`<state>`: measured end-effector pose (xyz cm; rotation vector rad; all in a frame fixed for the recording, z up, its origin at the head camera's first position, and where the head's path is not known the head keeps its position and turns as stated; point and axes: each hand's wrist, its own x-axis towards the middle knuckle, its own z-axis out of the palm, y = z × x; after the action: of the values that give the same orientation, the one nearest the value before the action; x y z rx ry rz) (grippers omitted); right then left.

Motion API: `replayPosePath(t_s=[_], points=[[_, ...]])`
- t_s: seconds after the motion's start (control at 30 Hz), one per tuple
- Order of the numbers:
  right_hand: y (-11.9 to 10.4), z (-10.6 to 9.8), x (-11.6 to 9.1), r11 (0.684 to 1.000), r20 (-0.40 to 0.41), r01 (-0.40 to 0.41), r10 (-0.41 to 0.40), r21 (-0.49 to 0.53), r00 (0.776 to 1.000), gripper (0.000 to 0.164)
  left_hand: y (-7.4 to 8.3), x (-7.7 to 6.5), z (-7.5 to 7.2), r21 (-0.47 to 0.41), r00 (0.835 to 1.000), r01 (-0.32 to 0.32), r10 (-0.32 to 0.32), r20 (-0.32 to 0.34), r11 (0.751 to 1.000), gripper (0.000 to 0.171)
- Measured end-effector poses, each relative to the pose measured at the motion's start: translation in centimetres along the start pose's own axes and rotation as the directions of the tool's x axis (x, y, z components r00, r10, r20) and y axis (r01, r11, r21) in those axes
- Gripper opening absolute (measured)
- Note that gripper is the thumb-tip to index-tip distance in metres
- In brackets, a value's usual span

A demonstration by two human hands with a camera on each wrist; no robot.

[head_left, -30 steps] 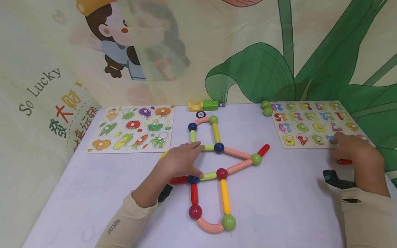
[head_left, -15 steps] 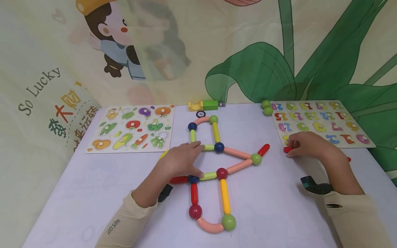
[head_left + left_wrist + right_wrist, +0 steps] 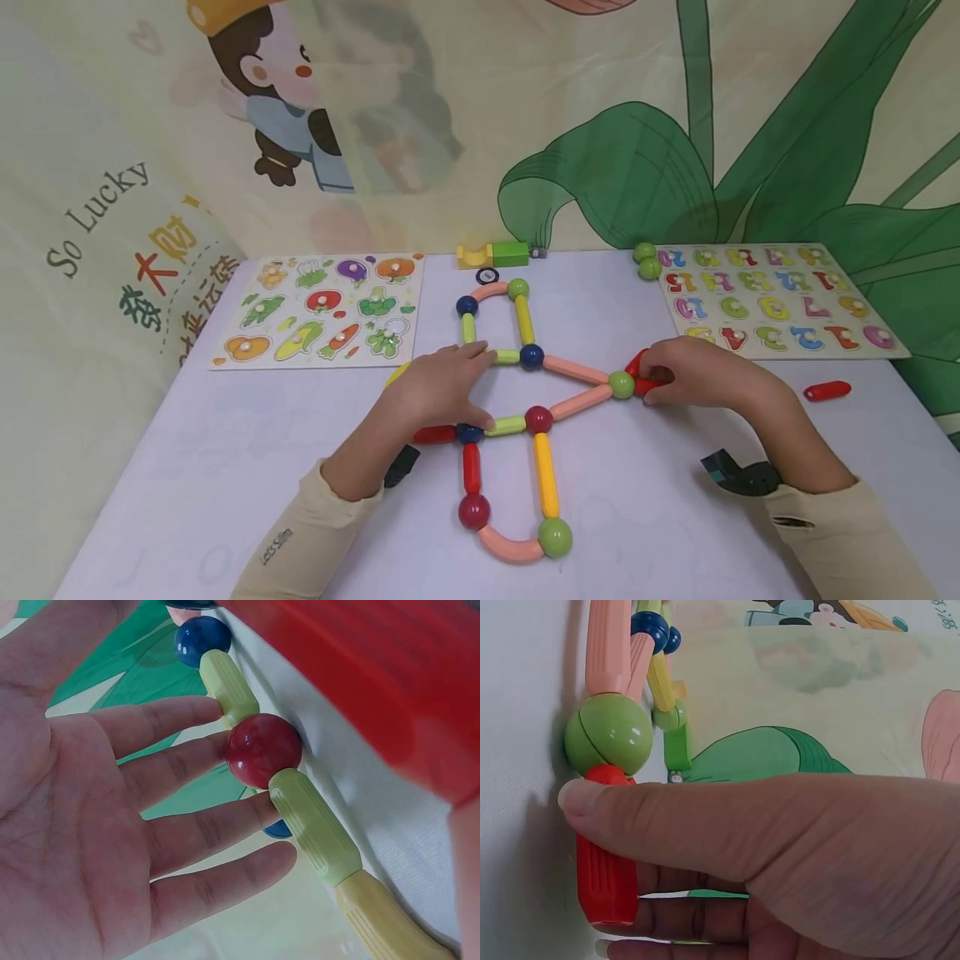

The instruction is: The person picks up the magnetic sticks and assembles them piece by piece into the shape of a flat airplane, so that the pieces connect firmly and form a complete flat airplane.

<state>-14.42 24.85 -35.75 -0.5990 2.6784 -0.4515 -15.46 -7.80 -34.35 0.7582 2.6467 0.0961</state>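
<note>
My right hand (image 3: 705, 371) pinches a short red stick (image 3: 606, 877) between thumb and fingers. That stick's end meets a green ball (image 3: 621, 384) at the right tip of a figure built from sticks and balls. Another red stick (image 3: 636, 364) slants up from the same ball, partly behind my fingers. Over the figure's left side lies my left hand (image 3: 442, 387), its fingers spread and nearly straight. In the left wrist view its fingertips are at a red ball (image 3: 264, 751) and a light green stick (image 3: 315, 825). This hand hides some of the left parts from the head camera.
A loose red stick (image 3: 827, 391) lies right of my right hand. Behind it is a number puzzle board (image 3: 772, 296), with two green balls (image 3: 645, 261) at its corner. A vegetable puzzle board (image 3: 315, 312) lies back left. Yellow and green blocks (image 3: 492, 255) stand behind the figure.
My right hand has moved left from the number board, bringing a red stick to the green ball. Another red stick stays behind on the table. My left hand has not moved.
</note>
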Motion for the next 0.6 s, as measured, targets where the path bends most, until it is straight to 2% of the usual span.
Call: replayPosePath(t_s=[0.2, 0.33, 0.4, 0.47, 0.53, 0.6], points=[[0.3, -0.5, 0.0, 0.999, 0.018, 0.0, -0.001, 0.038, 1.0, 0.015, 0.1, 0.0, -0.1, -0.004, 1.0, 0.005, -0.005, 0.004, 1.0, 0.087], [1.9, -2.8, 0.7, 0.999, -0.038, -0.044, 0.045, 0.033, 0.998, 0.017, 0.2, 0.0, -0.1, -0.008, 1.0, 0.001, -0.001, 0.004, 1.0, 0.087], [3.3, -4.4, 1.9, 0.995, -0.119, -0.098, 0.1, 0.022, 0.988, 0.024, 0.2, 0.0, -0.1, -0.009, 1.0, 0.001, -0.001, 0.006, 1.0, 0.087], [4.6, -5.9, 3.8, 0.987, -0.207, -0.162, 0.163, 0.023, 0.965, 0.034, 0.2, 0.0, -0.1, -0.008, 1.0, 0.006, -0.006, 0.007, 1.0, 0.087], [6.0, -7.0, 5.9, 0.973, -0.247, -0.225, 0.231, 0.054, 0.941, 0.046, 0.2, 0.0, -0.1, -0.011, 1.0, 0.009, -0.009, 0.008, 1.0, 0.087], [7.1, -7.5, 7.9, 0.963, -0.255, -0.254, 0.27, 0.093, 0.928, 0.054, 0.2, 0.0, -0.1, -0.014, 1.0, 0.01, -0.01, 0.006, 1.0, 0.087]])
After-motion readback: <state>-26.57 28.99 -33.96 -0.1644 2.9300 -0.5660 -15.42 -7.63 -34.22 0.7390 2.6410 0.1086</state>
